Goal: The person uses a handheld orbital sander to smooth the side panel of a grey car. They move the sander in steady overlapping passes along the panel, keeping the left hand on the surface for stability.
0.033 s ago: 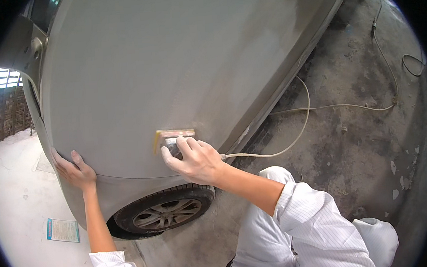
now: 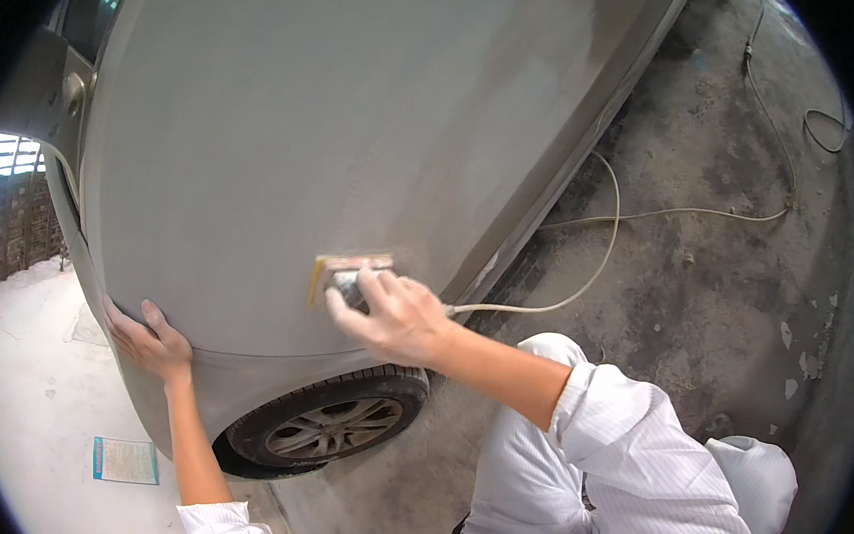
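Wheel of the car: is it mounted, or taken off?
Mounted: the wheel sits inside the arch of the grey bodywork.

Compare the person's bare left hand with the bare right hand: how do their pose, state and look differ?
The bare left hand lies open on the matte grey car body, holding nothing; the bare right hand curls over a rectangular, yellow-edged tool. The left hand looks sharp, the right hand slightly blurred. Both look dusty.

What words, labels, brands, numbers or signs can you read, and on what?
None legible.
Blue-edged sheet at lower left: print too small to read.
Tool in the right hand: reddish and pale patches, too blurred to tell whether lettering.
Wheel: none I can make out.
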Motion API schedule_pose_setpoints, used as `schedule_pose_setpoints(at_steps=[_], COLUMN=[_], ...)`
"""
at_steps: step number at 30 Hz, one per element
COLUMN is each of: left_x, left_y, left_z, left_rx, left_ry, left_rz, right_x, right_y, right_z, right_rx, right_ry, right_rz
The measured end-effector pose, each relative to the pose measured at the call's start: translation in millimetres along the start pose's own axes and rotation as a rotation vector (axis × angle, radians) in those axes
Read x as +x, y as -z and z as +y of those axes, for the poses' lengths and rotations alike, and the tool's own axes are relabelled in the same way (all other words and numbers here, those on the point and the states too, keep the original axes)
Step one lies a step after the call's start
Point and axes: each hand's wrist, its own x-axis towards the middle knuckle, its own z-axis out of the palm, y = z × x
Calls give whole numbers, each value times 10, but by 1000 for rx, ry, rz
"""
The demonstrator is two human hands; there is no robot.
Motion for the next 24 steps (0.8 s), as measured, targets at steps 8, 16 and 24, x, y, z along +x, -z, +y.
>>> schedule_pose_setpoints(at_steps=[8,16,24], left_x=[-1,23,40], left_y=[-31,-21,38], left_z=[-5,15,59], left_rx=[5,7,19], left_ry=[-6,-31,-27], left_rz=[37,69,57], right_x=[577,946,412], right_y=[733,770,-29], right_z=[1323,1265,-305], right_rx=[-304,-280,118], right_ry=[-266,-262,42], right_rz=[192,225,-314])
